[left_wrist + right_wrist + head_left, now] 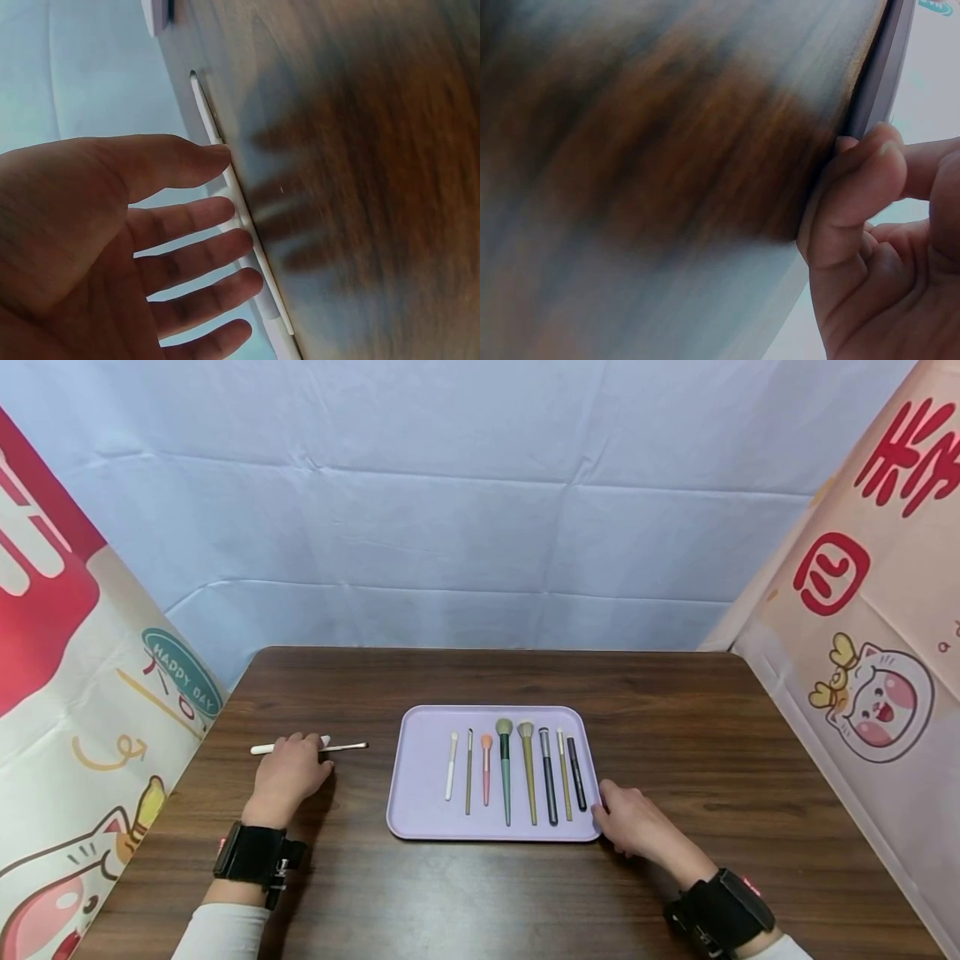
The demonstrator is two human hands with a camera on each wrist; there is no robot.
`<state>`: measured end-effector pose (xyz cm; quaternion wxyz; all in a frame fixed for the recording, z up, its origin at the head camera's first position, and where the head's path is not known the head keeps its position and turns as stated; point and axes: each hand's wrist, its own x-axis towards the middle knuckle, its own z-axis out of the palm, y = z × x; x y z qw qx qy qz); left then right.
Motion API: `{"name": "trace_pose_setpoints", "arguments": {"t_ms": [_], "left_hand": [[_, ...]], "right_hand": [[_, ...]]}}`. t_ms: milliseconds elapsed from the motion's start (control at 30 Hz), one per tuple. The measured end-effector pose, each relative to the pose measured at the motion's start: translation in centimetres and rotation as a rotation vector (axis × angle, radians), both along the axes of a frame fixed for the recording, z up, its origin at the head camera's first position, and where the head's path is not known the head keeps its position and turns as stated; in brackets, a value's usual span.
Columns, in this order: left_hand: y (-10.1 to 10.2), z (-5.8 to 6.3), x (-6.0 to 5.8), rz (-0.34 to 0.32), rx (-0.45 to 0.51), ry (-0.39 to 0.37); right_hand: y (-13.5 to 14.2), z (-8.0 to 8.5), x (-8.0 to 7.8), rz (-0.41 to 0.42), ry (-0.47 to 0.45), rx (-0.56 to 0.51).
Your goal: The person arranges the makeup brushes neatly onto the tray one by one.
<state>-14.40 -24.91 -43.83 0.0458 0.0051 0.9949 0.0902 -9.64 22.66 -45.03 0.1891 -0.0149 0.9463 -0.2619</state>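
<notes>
On the table's left side, my left hand (pixel 291 770) reaches over a thin white makeup brush (pixel 262 259) with a small dark tip. A thicker white handle (pixel 266 304) lies alongside it. In the left wrist view the fingers are spread and fairly straight, with thumb and fingertips right at the thin brush. My right hand (pixel 632 820) grips the lower right edge of a lilac tray (pixel 420 822), its fingers curled at the rim (pixel 874 97). Several makeup brushes lie side by side on the tray, among them a green one (pixel 506 777) and a pink one (pixel 486 768).
The dark wooden table (pixel 450 902) carries the tray near its middle. Behind it hangs a pale blue cloth (pixel 450 527). Printed cloths stand at the left (pixel 97 693) and right (pixel 847 693) sides. A black band is strapped on each wrist.
</notes>
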Motion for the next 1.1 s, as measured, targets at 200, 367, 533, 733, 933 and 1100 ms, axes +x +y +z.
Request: {"name": "trace_pose_setpoints", "arguments": {"t_ms": [200,367,533,733,933,1100], "left_hand": [[-0.01,-0.17,-0.11,-0.003,0.003,0.003],[0.0,-0.51,-0.28,-0.013,-0.009,0.026],[-0.02,-0.77,-0.29,-0.044,-0.023,0.082],[-0.16,-0.68,-0.24,-0.088,0.011,0.134],[-0.41,-0.75,-0.35,-0.117,0.038,0.126],[-0.61,-0.82,-0.63,-0.164,0.048,0.096]], "right_hand": [[0.02,-0.06,-0.03,-0.008,-0.005,0.004],[0.02,-0.04,0.02,-0.011,-0.009,0.006],[0.0,0.01,0.04,-0.009,-0.005,0.011],[-0.02,0.02,0.02,-0.01,-0.008,0.01],[0.01,-0.08,-0.04,-0.014,-0.009,0.006],[0.04,-0.17,-0.08,-0.012,-0.003,0.005]]}}
